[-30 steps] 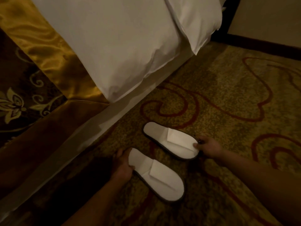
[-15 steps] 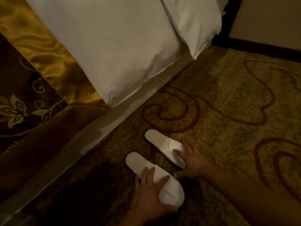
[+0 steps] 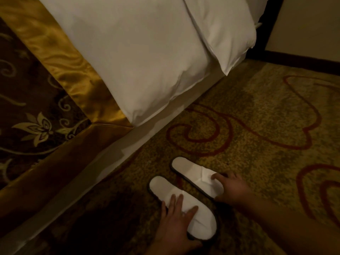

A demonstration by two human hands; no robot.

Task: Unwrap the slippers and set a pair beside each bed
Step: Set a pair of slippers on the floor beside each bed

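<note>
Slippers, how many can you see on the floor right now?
2. The near slipper lies on the carpet under the left hand; the far slipper lies alongside it, touched by the right hand. Both sit beside the bed. Others may be out of frame.

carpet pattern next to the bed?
Mottled gold-olive carpet with dark red swirling lines; the head view shows it.

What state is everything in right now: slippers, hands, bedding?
Near slipper: unwrapped, flat on the carpet beside the bed.
Far slipper: unwrapped, flat on the carpet, alongside the near one, not touching it.
Left hand: rests flat on the near slipper's strap.
Right hand: fingers spread, touches the far slipper's toe end.
Duvet: hanging over the bed's edge.
Bed runner: draped across the bed.
</note>
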